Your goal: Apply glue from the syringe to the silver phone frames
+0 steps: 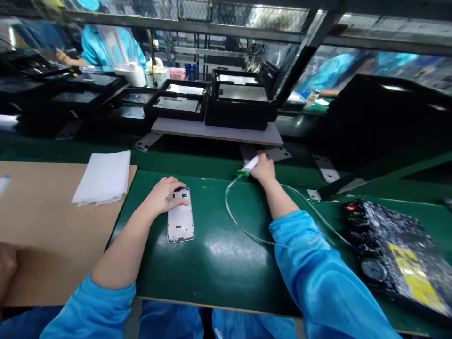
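On the green work surface lies a pale phone mid-frame [181, 223] with small cutouts and dark patches along its ends. My left hand [165, 195] grips its top end, the thumb across the face and the fingers at the far edge. Farther forward on the right, my right hand [264, 169] is closed around a white dispensing syringe [251, 163] with a green fitting. A clear tube [231, 212] loops from that fitting over the surface and past my right sleeve. The front end of the syringe is hidden by my hand, near the shelf's underside.
A raised white shelf [217, 130] carries black trays [240, 110]. Folded white sheets [104, 179] lie on a brown board [45, 207] at left, where another person's hand [7, 268] shows. A black controller box [395, 259] stands at right. Co-workers in blue are behind the frame.
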{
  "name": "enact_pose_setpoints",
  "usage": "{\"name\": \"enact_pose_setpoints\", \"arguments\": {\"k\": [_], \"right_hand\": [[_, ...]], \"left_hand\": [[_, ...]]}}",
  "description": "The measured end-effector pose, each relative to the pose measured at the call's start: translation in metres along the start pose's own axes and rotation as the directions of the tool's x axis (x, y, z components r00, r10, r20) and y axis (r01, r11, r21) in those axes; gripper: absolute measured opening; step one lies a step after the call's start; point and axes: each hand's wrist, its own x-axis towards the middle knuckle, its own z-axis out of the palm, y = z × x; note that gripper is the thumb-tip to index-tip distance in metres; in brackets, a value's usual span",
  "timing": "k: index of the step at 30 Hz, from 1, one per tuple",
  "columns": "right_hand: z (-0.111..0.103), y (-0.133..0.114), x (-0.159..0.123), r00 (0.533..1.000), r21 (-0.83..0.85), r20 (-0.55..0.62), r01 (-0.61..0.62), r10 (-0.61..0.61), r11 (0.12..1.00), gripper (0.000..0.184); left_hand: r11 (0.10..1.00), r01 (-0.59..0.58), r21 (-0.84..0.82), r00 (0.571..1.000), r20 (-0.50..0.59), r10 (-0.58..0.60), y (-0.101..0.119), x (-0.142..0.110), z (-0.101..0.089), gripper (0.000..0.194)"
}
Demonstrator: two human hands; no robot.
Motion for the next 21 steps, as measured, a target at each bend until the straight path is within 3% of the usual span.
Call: {"name": "enact_pose_setpoints", "arguments": {"k": [5,7,8,11,14,16,18,21], "right_hand": [[-0.011,0.034,-0.017,0.998,0.131,0.028,0.053,-0.057,0.99,0.081],[-0.011,0.046,-0.038,0.987,0.207,0.033,0.147,-0.157,0.967,0.083],[-0.01,0.052,-0.052,0.959,0.285,-0.005,0.272,-0.282,0.919,0.08],[-0.011,0.065,-0.102,0.76,0.468,-0.039,0.588,-0.649,0.659,0.064],[-0.018,0.061,-0.149,0.554,0.348,0.014,0.778,-0.833,0.523,0.042],[-0.021,0.047,-0.168,0.54,0.192,0.001,0.826,-0.842,0.53,0.036],[-0.02,0.028,-0.175,0.566,0.106,-0.026,0.821,-0.824,0.561,0.037],[-0.007,-0.001,-0.165,0.582,0.163,-0.006,0.803,-0.813,0.574,0.042]], "left_hand": [[1.0,-0.007,-0.001,0.997,-0.073,0.007,0.0,0.0,0.01,0.054],[1.0,0.02,-0.009,0.994,-0.109,-0.021,-0.002,-0.001,0.014,0.051],[0.999,0.034,-0.014,0.991,-0.128,-0.035,-0.004,-0.002,0.015,0.05],[0.997,0.062,-0.035,0.984,-0.164,-0.067,-0.007,-0.004,0.018,0.052],[0.996,0.062,-0.06,0.984,-0.161,-0.071,-0.004,-0.005,0.02,0.06],[0.996,0.046,-0.075,0.988,-0.145,-0.057,0.0,-0.005,0.021,0.064],[0.996,0.008,-0.085,0.992,-0.127,-0.018,0.005,-0.004,0.022,0.064],[0.992,-0.082,-0.092,0.993,-0.091,0.073,0.011,-0.002,0.021,0.06]]}}
